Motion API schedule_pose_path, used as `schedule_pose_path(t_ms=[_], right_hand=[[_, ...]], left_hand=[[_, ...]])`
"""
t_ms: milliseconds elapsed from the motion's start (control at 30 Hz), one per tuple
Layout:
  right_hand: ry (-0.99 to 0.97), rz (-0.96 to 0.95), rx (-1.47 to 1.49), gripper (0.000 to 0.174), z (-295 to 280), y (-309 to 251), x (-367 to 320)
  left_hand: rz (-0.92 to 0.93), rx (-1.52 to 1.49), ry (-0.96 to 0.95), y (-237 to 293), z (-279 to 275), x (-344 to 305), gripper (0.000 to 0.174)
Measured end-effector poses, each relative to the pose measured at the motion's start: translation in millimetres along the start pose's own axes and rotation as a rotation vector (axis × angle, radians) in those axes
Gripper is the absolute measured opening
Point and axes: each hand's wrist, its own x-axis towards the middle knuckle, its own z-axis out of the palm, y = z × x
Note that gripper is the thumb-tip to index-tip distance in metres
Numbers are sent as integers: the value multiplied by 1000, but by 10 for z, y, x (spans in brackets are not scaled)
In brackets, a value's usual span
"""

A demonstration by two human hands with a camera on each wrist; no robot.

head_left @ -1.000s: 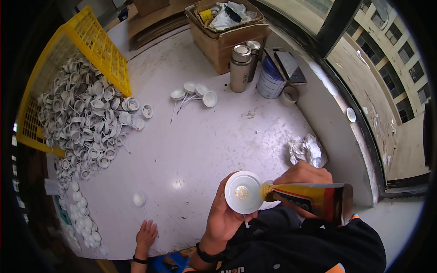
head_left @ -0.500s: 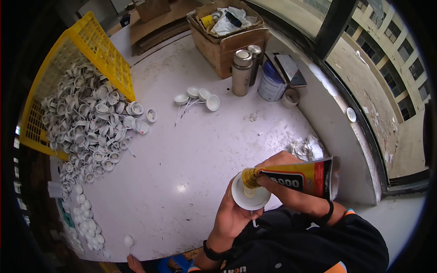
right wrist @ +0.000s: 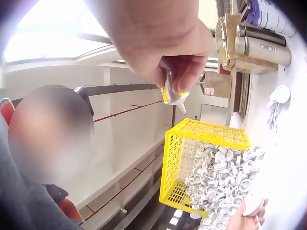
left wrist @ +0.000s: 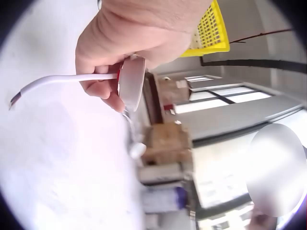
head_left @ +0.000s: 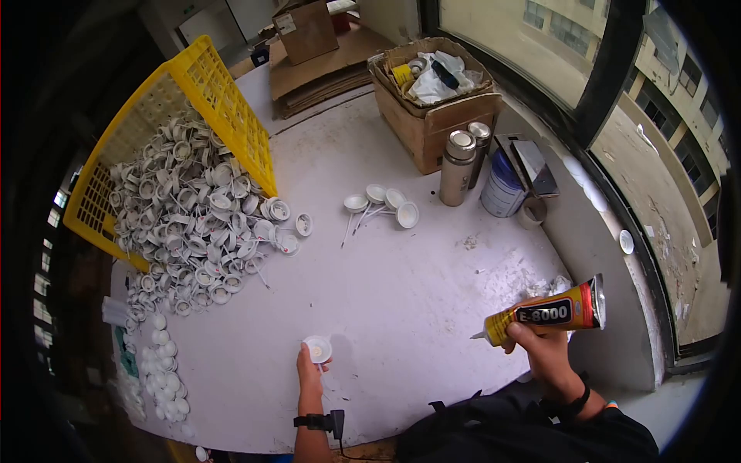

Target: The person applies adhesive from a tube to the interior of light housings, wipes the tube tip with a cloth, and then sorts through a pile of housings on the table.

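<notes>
My left hand holds a small round white downlight low over the left-centre of the table, its dish side up. In the left wrist view, the fingers pinch the downlight by its rim, and a white cable with bare wire ends trails from its back. To the right, my right hand grips a yellow and black glue tube marked E-8000, raised above the table. Its narrow nozzle is uncapped and points left. Much of the tube is hidden by the hand in the right wrist view.
A tipped yellow crate spills a heap of downlights at the left. Several downlights lie mid-table. Flasks, a blue-white tub and a cardboard box stand by the window. White domed pieces line the left edge.
My left hand has moved away to the left with the downlight. The right hand has drawn the glue tube off it to the right. Another hand at the bottom left has left the view.
</notes>
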Motion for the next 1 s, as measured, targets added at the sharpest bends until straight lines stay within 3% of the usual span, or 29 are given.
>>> schedule_pose_path(t_ms=[133,267,333,400,467,567,667,767,900,1000], right_hand=[[59,39,15,21,-51,24,79],[95,59,31,21,-111,61,231],[99,73,55,21,-146,92,335],[101,91,93,20,-160,121,468],[102,122,102,20,-189,170,589],[112,152,106,21,-229,216,753],[151,162,98,21,-272,255,858],[175,188,87,22,-355,324,902],[276,219,73,27,-438,403,922],[272,156,28,23,-506,481,917]], left_hand=[[-62,258,225,-325,-796,561,52],[-71,260,415,-293,-916,717,51],[209,1142,1165,-97,-698,655,41],[423,955,941,171,-289,673,35],[821,903,516,374,280,834,20],[996,821,78,775,1476,969,14],[1120,956,-14,1007,2438,1181,27],[1271,1142,-75,1125,3048,1452,37],[1336,1450,-166,1096,3328,1717,23],[1423,1462,-127,983,3279,1641,14]])
